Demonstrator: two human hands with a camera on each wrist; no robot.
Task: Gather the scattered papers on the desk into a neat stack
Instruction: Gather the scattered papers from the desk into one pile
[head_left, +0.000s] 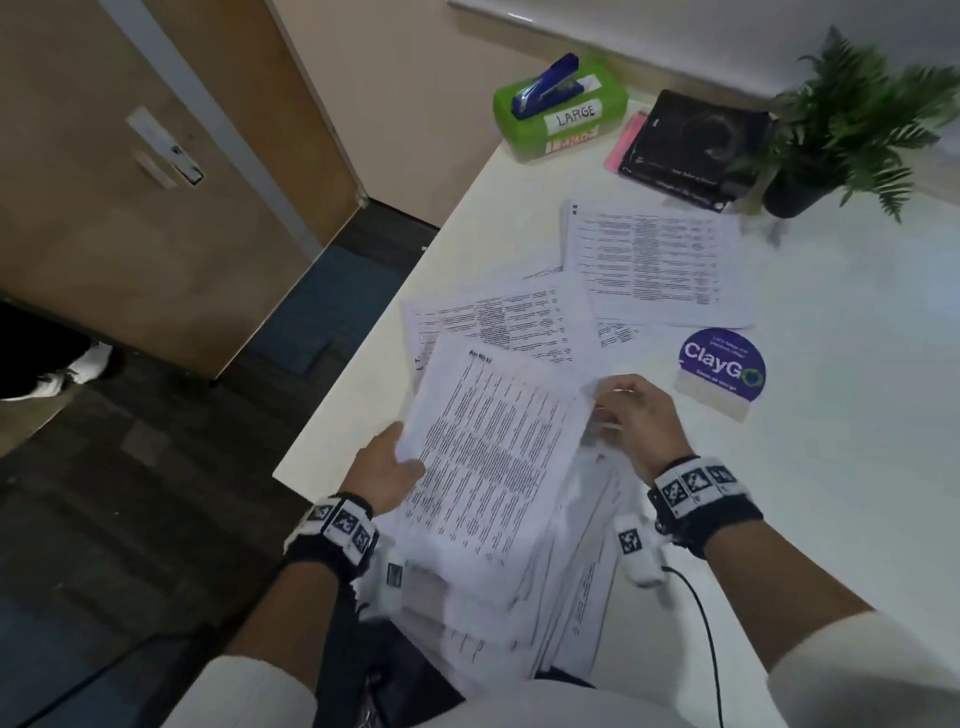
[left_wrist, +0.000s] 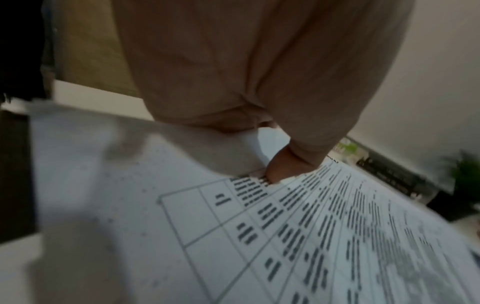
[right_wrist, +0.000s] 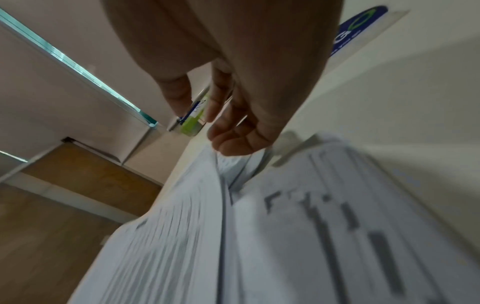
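A thick, uneven bundle of printed papers (head_left: 493, 467) hangs over the near edge of the white desk (head_left: 831, 467). My left hand (head_left: 389, 467) grips its left edge, with the thumb (left_wrist: 285, 166) pressed on the top printed sheet (left_wrist: 259, 236). My right hand (head_left: 631, 415) has curled fingers (right_wrist: 233, 135) at the bundle's far right corner and pinches the sheet edges (right_wrist: 233, 170). Loose printed sheets still lie farther out on the desk: one group (head_left: 654, 260) towards the back and another (head_left: 509, 322) just beyond the bundle.
A purple ClayGo sign (head_left: 722, 369) stands right of the hands. At the back are a green box with a blue stapler (head_left: 561, 114), black books (head_left: 696, 145) and a potted fern (head_left: 841, 130). The desk's left edge drops to the floor; a person's shoe (head_left: 78, 369) shows there.
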